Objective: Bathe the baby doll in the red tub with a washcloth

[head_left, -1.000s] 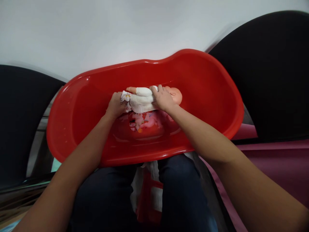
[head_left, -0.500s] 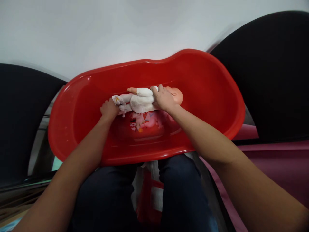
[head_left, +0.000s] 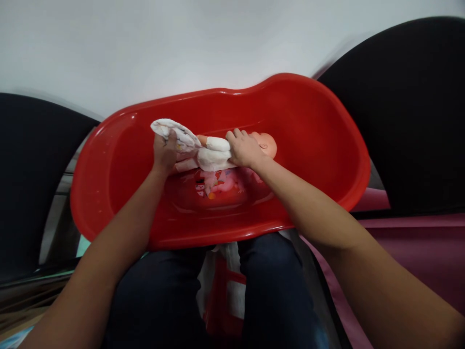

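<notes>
A doll (head_left: pixel 214 157) in white clothing lies in a red plastic baby bathtub (head_left: pixel 308 97), its head (head_left: pixel 268 144) to the right and its legs to the left. My right hand (head_left: pixel 244 148) is closed around the doll's upper body near the shoulder. At the leg end, my left hand (head_left: pixel 165 152) grips a white printed cloth (head_left: pixel 183 138), bunched and raised beside the doll's legs. Part of one white leg (head_left: pixel 186 165) shows below it. Whether the cloth still surrounds a foot is hidden.
The tub rests across my legs (head_left: pixel 160 291). Cartoon figures (head_left: pixel 221 184) are printed on its floor. Black rounded chair backs (head_left: pixel 407 111) flank it, with a pale wall (head_left: pixel 181 43) behind. A pink surface (head_left: pixel 421 261) lies at the lower right.
My left hand has risen from the doll's feet, and the white printed cloth has come up with it, spreading wider. My right hand stays on the doll's upper body.
</notes>
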Demonstrator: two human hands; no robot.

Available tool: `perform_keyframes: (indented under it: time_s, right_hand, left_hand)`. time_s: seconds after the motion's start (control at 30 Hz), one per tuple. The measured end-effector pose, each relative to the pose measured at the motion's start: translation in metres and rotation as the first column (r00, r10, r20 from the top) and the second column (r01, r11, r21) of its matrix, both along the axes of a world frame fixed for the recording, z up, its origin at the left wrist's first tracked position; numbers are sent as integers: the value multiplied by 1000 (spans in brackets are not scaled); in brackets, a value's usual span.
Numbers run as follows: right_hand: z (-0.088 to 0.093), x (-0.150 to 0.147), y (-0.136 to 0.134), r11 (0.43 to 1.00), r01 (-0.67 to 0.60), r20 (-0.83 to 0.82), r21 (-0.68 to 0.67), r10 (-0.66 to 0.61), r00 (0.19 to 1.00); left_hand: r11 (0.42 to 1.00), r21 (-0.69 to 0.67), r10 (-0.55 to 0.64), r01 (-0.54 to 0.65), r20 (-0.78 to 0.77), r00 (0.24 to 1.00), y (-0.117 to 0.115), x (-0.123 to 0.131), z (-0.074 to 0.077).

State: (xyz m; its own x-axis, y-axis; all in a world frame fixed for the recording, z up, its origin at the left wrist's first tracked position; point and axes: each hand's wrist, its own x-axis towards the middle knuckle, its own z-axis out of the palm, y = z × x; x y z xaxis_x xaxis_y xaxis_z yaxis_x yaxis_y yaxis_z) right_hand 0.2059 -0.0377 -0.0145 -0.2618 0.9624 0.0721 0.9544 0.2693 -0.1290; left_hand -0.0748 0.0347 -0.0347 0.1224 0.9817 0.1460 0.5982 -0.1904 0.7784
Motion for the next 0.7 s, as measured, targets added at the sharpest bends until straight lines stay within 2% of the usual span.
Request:
perform_keyframes:
  time_s: [0.07,0.13,0.23,0.4,0.47,0.6,0.7]
  right_hand:
    - [1,0,1,999,-27,22,-20,27,999]
    - [2,-1,1,998,-56,35,-41,57,998]
    - [7,-2,0,992,-93,46,-85,98,994]
    - [18,-4,-6,969,-162,71,-188,178,981]
    - [18,-5,-7,959,-159,85,-234,183,980]
    - [13,-10,-9,922,-182,85,-342,223,971]
    - [8,-15,-11,898,-189,81,-397,239,968]
  left_hand:
    - [998,-27,-60,63,101,993,-3,2,-8]
    - [983,-102,-142,149,72,987,-5,0,-16]
    - [969,-131,-212,209,-9,977,-6,-6,-21]
    - [965,-165,-237,205,-202,950,-10,-11,-10]
    - [952,-206,-274,227,-234,933,-13,-11,-5]
    - [909,-307,-342,283,-160,926,-17,-9,-1]
    - [876,-394,-337,278,-90,937,-21,-5,-1]
